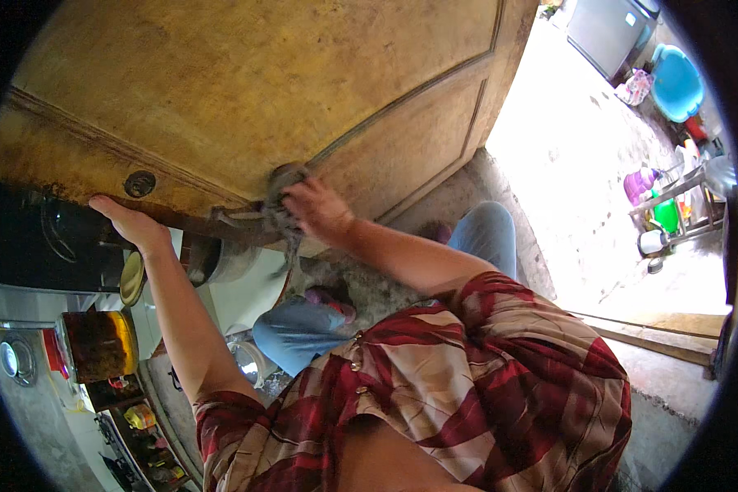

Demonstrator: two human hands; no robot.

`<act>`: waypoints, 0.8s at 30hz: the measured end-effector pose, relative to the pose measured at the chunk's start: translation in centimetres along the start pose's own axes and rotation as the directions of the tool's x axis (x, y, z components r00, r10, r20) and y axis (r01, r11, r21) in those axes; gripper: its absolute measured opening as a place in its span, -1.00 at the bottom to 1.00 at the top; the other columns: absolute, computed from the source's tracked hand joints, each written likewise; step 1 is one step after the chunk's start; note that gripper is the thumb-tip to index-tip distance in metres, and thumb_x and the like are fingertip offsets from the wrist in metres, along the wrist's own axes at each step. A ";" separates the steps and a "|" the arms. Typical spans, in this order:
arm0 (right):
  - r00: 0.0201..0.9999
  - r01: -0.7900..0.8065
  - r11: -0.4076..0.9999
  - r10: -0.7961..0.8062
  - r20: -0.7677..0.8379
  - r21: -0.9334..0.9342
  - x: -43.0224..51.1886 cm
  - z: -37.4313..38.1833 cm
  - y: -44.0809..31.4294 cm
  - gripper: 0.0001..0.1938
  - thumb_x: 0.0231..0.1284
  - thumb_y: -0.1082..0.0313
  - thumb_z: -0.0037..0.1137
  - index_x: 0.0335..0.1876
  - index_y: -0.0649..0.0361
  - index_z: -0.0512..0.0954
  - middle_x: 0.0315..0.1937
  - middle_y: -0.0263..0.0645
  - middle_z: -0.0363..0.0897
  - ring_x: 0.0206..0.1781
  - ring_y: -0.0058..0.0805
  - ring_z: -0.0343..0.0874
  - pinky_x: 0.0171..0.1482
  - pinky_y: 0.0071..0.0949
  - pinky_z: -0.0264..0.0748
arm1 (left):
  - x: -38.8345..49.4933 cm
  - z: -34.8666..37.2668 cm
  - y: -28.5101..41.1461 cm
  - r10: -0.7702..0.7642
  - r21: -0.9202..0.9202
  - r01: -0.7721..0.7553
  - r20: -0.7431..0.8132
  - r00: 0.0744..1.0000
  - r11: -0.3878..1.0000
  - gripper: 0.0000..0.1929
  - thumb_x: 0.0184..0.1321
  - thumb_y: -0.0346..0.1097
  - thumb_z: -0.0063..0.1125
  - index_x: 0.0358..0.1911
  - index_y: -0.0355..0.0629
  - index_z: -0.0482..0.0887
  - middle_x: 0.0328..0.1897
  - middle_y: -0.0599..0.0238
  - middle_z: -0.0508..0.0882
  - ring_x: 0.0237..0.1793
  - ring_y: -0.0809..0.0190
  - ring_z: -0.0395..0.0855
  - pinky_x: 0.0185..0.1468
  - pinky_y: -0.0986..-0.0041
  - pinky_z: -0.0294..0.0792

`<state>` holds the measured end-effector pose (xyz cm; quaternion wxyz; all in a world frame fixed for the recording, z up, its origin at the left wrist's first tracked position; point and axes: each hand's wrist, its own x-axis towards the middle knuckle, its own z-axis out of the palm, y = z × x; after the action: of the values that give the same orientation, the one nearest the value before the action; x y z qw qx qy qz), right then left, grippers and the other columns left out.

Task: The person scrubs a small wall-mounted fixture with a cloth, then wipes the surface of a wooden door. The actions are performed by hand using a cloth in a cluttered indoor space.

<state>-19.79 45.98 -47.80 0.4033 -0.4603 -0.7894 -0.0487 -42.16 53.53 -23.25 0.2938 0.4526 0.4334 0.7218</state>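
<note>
A yellow-brown wooden door panel (270, 92) fills the upper part of the view, stained dark near its edge. My right hand (320, 209) presses a grey, blurred cloth (283, 190) against the door beside a metal lever handle (240, 215); part of the cloth hangs below the door's edge. At the left, my left hand (132, 224) grips the door's edge, just below a round lock fitting (140, 183). The fingers of the left hand are hidden behind the door.
Bright ground (566, 184) lies beyond the doorway at the right, with a blue basin (678, 83) and a metal rack (689, 203) of bottles. At the left are a jar of dark liquid (95, 346) and shelves (141, 424). A wooden threshold (658, 338) crosses the lower right.
</note>
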 end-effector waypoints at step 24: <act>0.964 0.097 0.995 -0.092 -0.248 0.007 2.3 -6.7 0.7 -0.59 -0.05 0.40 0.30 0.02 0.23 0.62 0.00 -0.04 0.54 0.16 0.02 0.50 0.22 0.06 0.46 | -0.3 -2.0 -0.9 0.179 0.030 -0.179 0.017 0.984 0.983 -0.14 0.56 0.40 -0.31 0.67 -0.12 0.07 0.78 0.20 0.06 0.67 0.06 0.13 0.66 0.17 -0.08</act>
<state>-15.91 44.93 -41.99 0.5000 -0.4085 -0.7545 -0.1172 -43.86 53.02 -24.62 0.2237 0.4993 0.4001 0.7352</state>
